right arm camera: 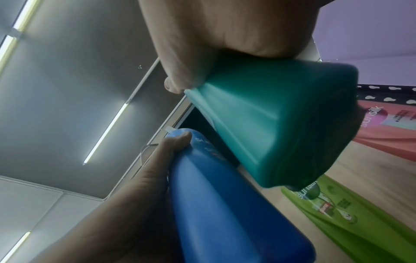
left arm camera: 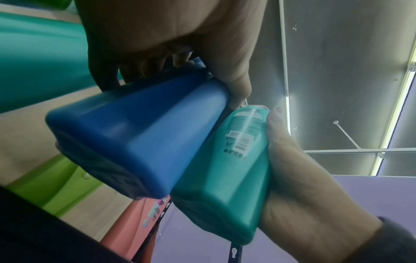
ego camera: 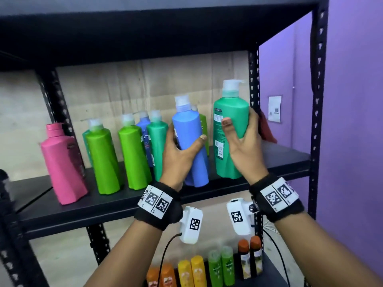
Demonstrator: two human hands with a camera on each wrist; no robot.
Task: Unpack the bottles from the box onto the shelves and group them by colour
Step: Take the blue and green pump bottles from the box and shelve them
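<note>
Above shelf | left grip: blue bottle | right grip: teal bottle

Left hand: seen from below, fingers wrapped round the blue bottle.
Right hand: curled round the teal bottle, thumb laid along its label.
Bottles: held side by side, touching, bases toward the camera.
Backdrop: ceiling light strips.
</note>
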